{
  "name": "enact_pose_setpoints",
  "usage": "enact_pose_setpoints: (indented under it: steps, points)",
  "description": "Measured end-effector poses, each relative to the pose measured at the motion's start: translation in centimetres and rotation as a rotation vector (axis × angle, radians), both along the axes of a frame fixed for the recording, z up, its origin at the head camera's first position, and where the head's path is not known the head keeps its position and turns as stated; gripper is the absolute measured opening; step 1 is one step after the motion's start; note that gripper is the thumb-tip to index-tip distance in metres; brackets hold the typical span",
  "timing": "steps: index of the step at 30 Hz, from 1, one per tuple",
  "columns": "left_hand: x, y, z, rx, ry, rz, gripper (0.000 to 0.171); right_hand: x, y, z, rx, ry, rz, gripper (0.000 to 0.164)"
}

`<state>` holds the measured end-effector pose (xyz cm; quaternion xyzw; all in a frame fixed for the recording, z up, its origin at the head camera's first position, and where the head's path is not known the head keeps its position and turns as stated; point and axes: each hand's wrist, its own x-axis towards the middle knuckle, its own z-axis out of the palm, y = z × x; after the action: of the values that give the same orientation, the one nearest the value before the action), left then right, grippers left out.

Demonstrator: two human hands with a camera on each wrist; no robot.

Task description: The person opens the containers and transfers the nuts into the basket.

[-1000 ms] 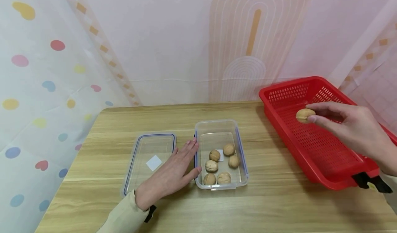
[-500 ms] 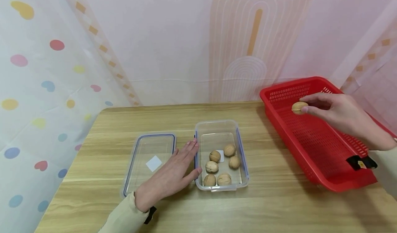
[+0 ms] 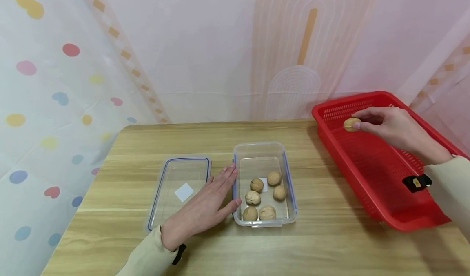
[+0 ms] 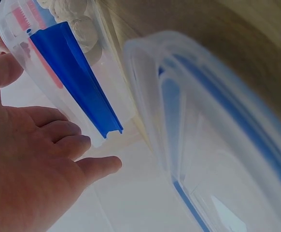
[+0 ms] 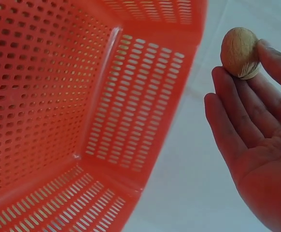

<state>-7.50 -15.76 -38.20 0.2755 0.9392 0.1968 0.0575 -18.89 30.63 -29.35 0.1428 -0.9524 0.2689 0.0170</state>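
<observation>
In the head view, the person's left forearm enters from 7 o'clock, with the left hand [image 3: 203, 210] aimed towards 1 o'clock. Its fingers are long and straight, thumb spread apart, holding nothing. The fingertips are at the 9 o'clock side of a rectangular clear plastic box with blue edge strips [image 3: 258, 165]; whether they press on it I cannot tell. The right forearm comes in from 4 o'clock, and the right hand [image 3: 400, 129] points to 9 o'clock, pinching a light-brown oval walnut [image 3: 351, 125] between thumb and fingertips. The nut shows against the inside of a red rectangular plastic basket with slotted walls [image 3: 345, 174], towards its 10 o'clock corner.

The basket stands at 2 to 3 o'clock from the box, well apart from it. In the box lie six brown wrinkled walnuts [image 3: 267, 212], spread from 2 o'clock round through 6 to 9, beside a small white square label [image 3: 264, 188]. At 9 o'clock from the box, a clear plastic lid with a blue seal [image 3: 183, 174] lies flat on the wood-grain table [image 3: 323, 227], its 4 o'clock corner hidden by the left hand.
</observation>
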Motion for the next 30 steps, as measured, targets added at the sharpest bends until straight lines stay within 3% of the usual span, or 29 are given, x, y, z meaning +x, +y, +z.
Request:
enact_pose_setpoints:
  steps: [16, 30]
  points:
    - [0.3, 0.2, -0.1, -0.006, -0.015, -0.005, 0.077, -3.1, 1.1, -2.7, -0.004, -0.099, 0.023, 0.036]
    - [0.4, 0.3, -0.2, -0.012, -0.029, -0.001, 0.078, -3.7, 1.5, -5.3, 0.019, -0.18, 0.068, 0.039]
